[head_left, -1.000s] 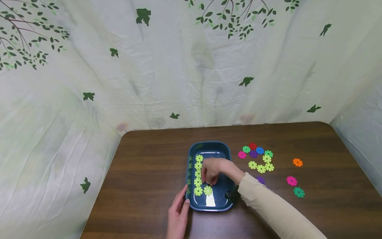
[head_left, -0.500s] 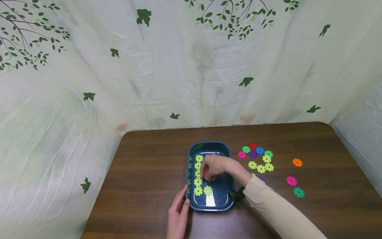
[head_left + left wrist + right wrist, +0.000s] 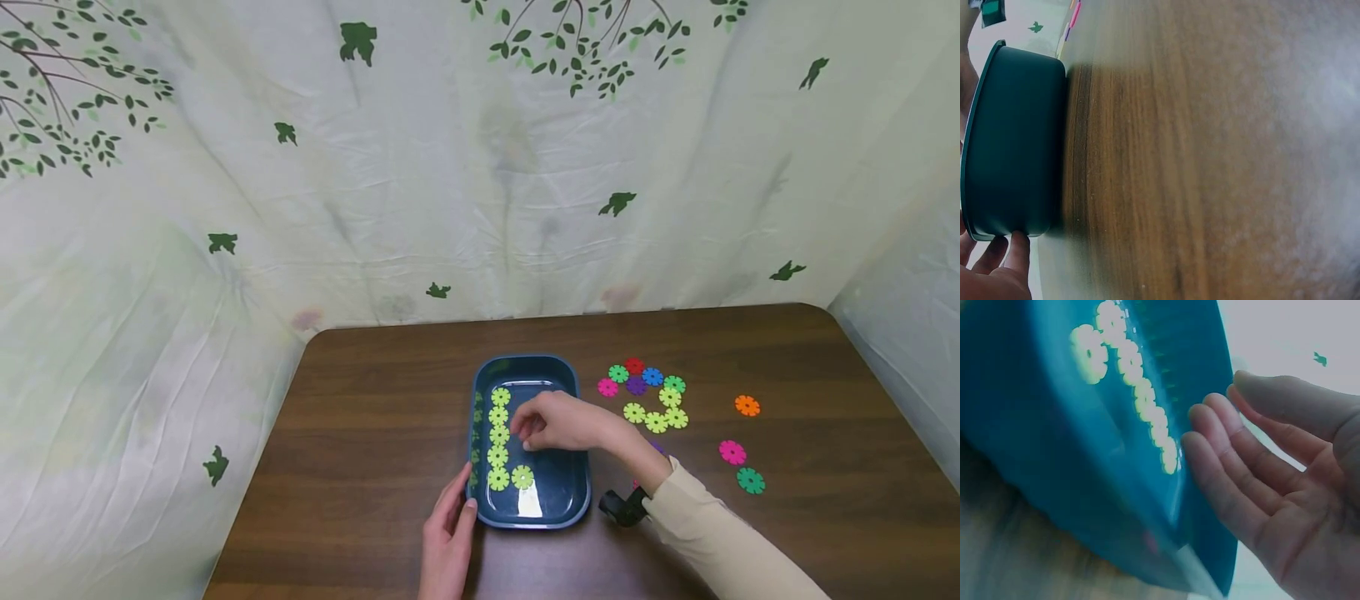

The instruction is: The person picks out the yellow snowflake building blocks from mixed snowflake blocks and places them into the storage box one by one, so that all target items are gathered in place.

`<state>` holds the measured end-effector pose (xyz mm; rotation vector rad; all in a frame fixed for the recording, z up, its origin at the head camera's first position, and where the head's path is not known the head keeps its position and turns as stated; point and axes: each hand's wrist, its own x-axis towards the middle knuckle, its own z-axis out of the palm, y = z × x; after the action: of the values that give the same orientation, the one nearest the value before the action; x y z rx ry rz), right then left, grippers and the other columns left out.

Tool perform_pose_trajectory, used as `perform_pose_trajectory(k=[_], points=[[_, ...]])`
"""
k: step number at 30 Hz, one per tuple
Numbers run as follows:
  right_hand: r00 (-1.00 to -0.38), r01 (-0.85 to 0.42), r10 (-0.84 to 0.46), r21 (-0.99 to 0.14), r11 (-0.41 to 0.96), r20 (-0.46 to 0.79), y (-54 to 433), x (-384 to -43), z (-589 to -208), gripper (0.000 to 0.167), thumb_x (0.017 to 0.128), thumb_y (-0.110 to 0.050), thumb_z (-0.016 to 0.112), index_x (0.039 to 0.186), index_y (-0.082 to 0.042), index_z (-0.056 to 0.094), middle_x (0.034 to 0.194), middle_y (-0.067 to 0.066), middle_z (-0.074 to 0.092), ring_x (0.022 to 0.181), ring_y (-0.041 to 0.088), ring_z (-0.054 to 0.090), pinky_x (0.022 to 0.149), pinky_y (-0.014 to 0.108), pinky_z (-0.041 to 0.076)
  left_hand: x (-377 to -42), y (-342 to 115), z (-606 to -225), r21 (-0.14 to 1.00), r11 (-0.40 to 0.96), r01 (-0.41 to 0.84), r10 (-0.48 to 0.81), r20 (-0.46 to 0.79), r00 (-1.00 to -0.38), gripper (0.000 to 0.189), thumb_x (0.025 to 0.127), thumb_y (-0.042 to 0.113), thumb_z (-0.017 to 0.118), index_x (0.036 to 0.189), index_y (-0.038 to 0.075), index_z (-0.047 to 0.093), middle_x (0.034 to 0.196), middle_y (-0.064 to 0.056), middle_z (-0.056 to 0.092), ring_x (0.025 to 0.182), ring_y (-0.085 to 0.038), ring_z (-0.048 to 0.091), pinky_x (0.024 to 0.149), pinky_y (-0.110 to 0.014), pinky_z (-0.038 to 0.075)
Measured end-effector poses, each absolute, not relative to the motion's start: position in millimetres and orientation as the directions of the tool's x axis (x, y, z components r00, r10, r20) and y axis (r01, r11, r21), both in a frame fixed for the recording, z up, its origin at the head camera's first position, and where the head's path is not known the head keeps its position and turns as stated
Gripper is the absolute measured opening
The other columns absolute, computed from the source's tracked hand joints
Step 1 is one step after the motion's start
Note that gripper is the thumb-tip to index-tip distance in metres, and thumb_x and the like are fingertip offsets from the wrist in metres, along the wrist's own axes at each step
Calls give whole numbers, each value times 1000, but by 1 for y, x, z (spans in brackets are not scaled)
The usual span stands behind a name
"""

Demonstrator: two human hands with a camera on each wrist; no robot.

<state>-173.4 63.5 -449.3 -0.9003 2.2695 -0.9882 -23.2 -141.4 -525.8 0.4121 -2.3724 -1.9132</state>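
Observation:
A blue rectangular tray [image 3: 555,500] stands on the wooden table. Inside it, yellow-green notched plastic discs form a column along the left side, the middle disc [image 3: 498,434] among them. One more yellow-green disc [image 3: 522,477] lies beside the column's near end. My left hand [image 3: 446,542] rests against the tray's near left corner, its fingers [image 3: 1017,253] touching the outer wall in the left wrist view. Over the tray's middle hovers my right hand [image 3: 562,421]. The right wrist view shows its fingers [image 3: 1222,481] loosely bent, with nothing held between them and the thumb.
Right of the tray lies a cluster of coloured discs, including a blue disc [image 3: 652,377] and a yellow-green disc [image 3: 656,423]. Farther right are an orange disc [image 3: 747,406], a pink disc [image 3: 732,452] and a green disc [image 3: 751,481]. A leaf-printed curtain [image 3: 465,183] hangs behind the table.
My right hand has lifted and drawn back to the right, its fingers loosening, so more of the yellow-green column shows. The left hand and the tray stay where they were.

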Motion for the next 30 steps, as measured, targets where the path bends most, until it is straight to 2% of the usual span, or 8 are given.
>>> perform_pose_trajectory(k=[7, 14, 22, 26, 30], points=[[-706, -327, -695, -808, 489, -135, 82, -163, -452, 19, 90, -9, 71, 109, -13, 71, 100, 0, 69, 88, 11, 62, 79, 25, 55, -22, -141, -524, 975, 187, -122, -238, -75, -968, 43, 98, 4, 56, 138, 17, 58, 142, -1, 53, 135, -21, 44, 111, -35, 32], [-786, -252, -610, -846, 469, -104, 99, -152, -456, 22, 90, -12, 72, 112, -15, 71, 104, 2, 69, 91, 13, 63, 79, 25, 56, -22, -141, -525, 977, 181, -116, -240, -71, -968, 43, 98, 3, 57, 139, 17, 57, 143, -3, 52, 135, -22, 43, 106, -17, 32], [-872, -197, -488, -885, 421, -39, 120, -139, -465, 28, 90, -20, 73, 116, -12, 69, 109, 6, 68, 93, 15, 63, 80, 26, 56, -22, -141, -526, 981, 164, -100, -244, -57, -968, 44, 97, 1, 57, 137, 18, 59, 141, 0, 54, 134, -17, 43, 105, -14, 32], [-906, -178, -423, -903, 391, -4, 131, -132, -471, 28, 91, -19, 72, 118, -11, 68, 111, 8, 68, 95, 17, 64, 83, 28, 57, -21, -142, -526, 984, 158, -85, -244, -45, -969, 45, 96, -1, 57, 137, 18, 60, 141, -1, 54, 133, -16, 44, 104, -13, 32], [-944, -172, -327, -901, 397, 36, 142, -125, -476, 27, 91, -15, 71, 117, -13, 68, 109, 3, 68, 95, 15, 65, 84, 27, 56, -21, -142, -527, 983, 162, -81, -242, -40, -970, 45, 96, 0, 57, 137, 18, 59, 141, -1, 54, 133, -16, 44, 104, -13, 33]])
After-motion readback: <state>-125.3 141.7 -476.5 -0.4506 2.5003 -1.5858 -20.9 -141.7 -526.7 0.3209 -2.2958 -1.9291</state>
